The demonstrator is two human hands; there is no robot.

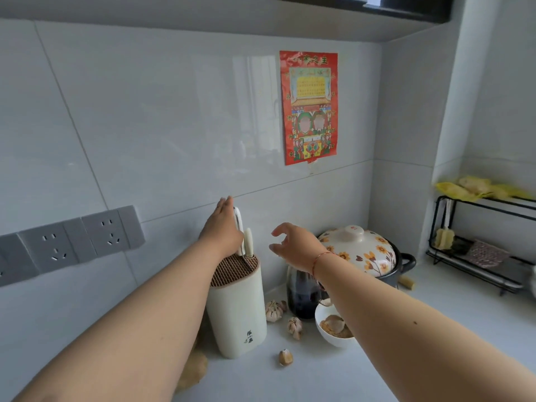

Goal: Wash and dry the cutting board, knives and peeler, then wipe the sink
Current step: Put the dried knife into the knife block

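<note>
At frame centre, left hand grips a peeler above the knife block; right hand hovers loosely curled, empty, over the white surface beneath grey wall tiles.

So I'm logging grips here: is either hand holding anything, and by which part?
The left hand is on a white handle standing in the knife block; whether its grip is closed cannot be told. The right hand holds nothing.

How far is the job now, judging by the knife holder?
Near the end of the putting-away: one cream-handled tool already stands in the knife holder. The left hand is on a white handle at the holder; the right hand hovers empty. The sink and the cutting board are out of view, so wiping cannot be judged.
</note>
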